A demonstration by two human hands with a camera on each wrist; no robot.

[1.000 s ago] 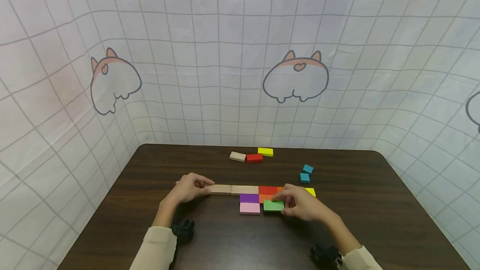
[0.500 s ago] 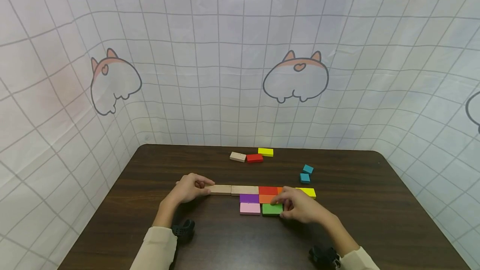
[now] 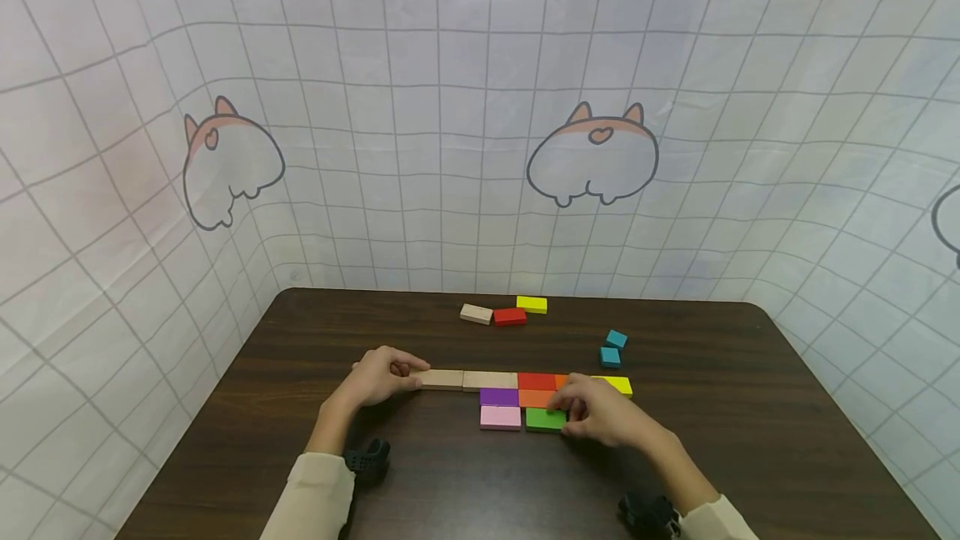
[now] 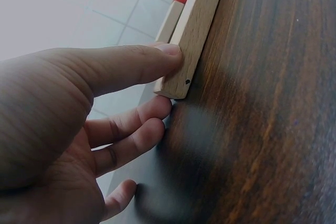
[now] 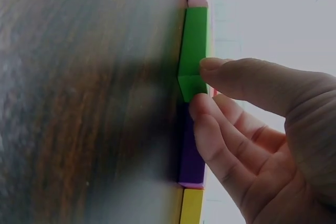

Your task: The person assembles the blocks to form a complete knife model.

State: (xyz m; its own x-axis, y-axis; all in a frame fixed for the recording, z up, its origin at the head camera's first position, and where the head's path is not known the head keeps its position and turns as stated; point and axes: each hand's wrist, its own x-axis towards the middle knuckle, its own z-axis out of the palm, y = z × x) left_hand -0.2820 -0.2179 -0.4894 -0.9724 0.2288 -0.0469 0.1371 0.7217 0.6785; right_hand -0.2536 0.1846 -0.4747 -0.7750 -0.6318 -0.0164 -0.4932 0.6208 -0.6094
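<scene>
Near the left end of a row of wooden blocks, my left hand (image 3: 375, 377) pinches the end of a plain wooden block (image 3: 441, 379) between thumb and fingers. Another plain block (image 3: 490, 380) adjoins it, followed by a red block (image 3: 536, 381). My right hand (image 3: 603, 412) grips the right end of a green block (image 3: 545, 420), thumb on the near side. Left of the green block, across a thin gap, lies a pink block (image 3: 500, 417), with a purple block (image 3: 498, 397) behind it. An orange block (image 3: 533, 398) sits behind the green one. My right hand partly covers the row there.
A yellow block (image 3: 615, 386) ends the row on the right. Farther back lie a loose plain block (image 3: 476, 314), a red block (image 3: 510, 317) and a yellow block (image 3: 532, 304). Two small blue blocks (image 3: 611, 357) lie behind the row at right, on the dark wooden table (image 3: 300, 315).
With my right hand, the green block has come slightly toward me and lower, now level with the pink block. My left hand has stayed in place.
</scene>
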